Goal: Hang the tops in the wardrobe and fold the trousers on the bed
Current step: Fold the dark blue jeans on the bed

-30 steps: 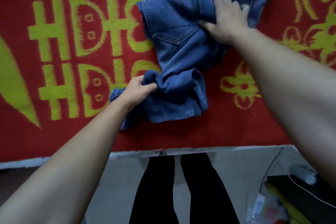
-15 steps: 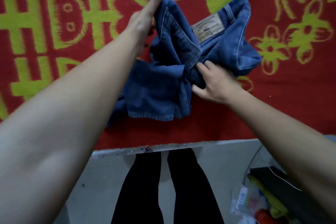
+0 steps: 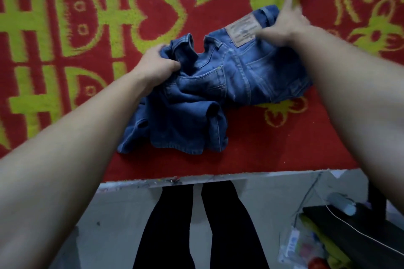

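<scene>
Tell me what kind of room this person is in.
Most likely a bedroom at home: blue jeans lie on a red and yellow patterned blanket covering what looks like a bed, its edge against the person's legs, with clutter on the pale floor.

**Bare arms, black trousers**

Both forearms are bare from the frame edge to the wrist, with no sleeve, watch or band showing. The left hand (image 3: 154,64) and right hand (image 3: 282,26) wear no gloves or rings that can be made out. Below, two legs (image 3: 196,225) are clad in plain black trousers.
</scene>
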`<state>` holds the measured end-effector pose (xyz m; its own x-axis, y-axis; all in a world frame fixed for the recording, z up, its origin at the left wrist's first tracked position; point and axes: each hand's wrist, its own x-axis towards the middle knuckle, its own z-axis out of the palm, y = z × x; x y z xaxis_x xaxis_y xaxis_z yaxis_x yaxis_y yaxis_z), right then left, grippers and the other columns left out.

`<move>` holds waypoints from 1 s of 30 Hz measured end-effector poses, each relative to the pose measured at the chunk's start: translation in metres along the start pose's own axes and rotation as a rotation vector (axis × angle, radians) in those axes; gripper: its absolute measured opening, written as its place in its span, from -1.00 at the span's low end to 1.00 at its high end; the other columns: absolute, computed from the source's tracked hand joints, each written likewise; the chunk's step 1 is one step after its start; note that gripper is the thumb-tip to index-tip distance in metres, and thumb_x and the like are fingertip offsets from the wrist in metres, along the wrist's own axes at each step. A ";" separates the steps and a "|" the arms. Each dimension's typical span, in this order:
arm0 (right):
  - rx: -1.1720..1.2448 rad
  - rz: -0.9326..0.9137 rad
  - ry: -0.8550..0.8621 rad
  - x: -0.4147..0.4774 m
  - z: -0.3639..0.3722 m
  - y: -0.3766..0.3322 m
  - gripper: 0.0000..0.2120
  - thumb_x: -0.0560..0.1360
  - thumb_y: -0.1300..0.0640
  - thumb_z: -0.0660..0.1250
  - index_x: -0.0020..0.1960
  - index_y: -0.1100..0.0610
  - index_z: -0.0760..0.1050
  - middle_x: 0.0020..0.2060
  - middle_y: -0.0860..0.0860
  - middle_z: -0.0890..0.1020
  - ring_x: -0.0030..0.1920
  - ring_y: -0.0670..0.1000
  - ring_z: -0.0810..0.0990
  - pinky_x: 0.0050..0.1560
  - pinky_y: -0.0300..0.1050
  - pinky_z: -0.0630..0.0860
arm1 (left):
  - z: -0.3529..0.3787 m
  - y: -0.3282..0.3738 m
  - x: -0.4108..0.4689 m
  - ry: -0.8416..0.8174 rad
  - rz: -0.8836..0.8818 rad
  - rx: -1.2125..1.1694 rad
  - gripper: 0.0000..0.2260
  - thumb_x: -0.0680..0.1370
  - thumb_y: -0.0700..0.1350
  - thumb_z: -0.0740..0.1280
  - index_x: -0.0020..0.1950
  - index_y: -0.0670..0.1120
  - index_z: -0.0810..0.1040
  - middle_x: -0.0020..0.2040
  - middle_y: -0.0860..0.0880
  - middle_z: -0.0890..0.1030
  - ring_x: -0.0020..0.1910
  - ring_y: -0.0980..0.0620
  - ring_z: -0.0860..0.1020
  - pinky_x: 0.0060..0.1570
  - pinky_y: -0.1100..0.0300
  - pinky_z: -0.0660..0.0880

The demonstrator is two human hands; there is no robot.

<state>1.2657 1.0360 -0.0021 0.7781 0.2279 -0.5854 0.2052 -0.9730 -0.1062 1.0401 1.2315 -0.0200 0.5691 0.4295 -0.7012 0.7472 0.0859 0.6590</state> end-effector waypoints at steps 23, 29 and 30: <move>0.277 -0.472 0.255 -0.249 -0.305 0.009 -0.70 0.31 0.19 0.56 -0.09 -0.08 0.53 -0.17 0.00 0.60 -0.11 0.10 0.59 -0.12 -0.12 0.51 | -0.170 0.259 -0.260 0.321 0.353 0.243 -0.58 0.36 -0.33 0.43 0.16 -0.13 0.43 -0.08 -0.01 0.53 -0.15 0.04 0.51 -0.25 0.16 0.48; 0.151 -0.533 0.168 -0.331 -0.362 -0.011 -0.51 0.33 -0.12 0.60 0.21 -0.11 0.56 0.07 -0.08 0.59 0.07 -0.02 0.56 0.05 -0.12 0.46 | -0.207 0.293 -0.335 0.108 0.535 0.103 -0.70 0.35 -0.18 0.60 -0.02 -0.15 0.58 -0.18 -0.02 0.67 -0.17 0.03 0.63 -0.20 0.21 0.56; 0.195 -0.522 0.111 -0.340 -0.363 -0.012 -0.57 0.34 -0.21 0.55 0.14 -0.06 0.61 0.03 -0.09 0.64 0.04 -0.05 0.60 0.03 -0.11 0.49 | -0.214 0.294 -0.341 0.132 0.554 0.085 -0.71 0.35 -0.18 0.60 -0.01 -0.12 0.60 -0.14 -0.02 0.68 -0.15 0.04 0.63 -0.19 0.24 0.56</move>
<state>1.2145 0.9835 0.4902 0.6627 0.6729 -0.3287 0.4738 -0.7166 -0.5118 0.9922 1.3024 0.4715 0.8400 0.4985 -0.2141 0.3778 -0.2543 0.8903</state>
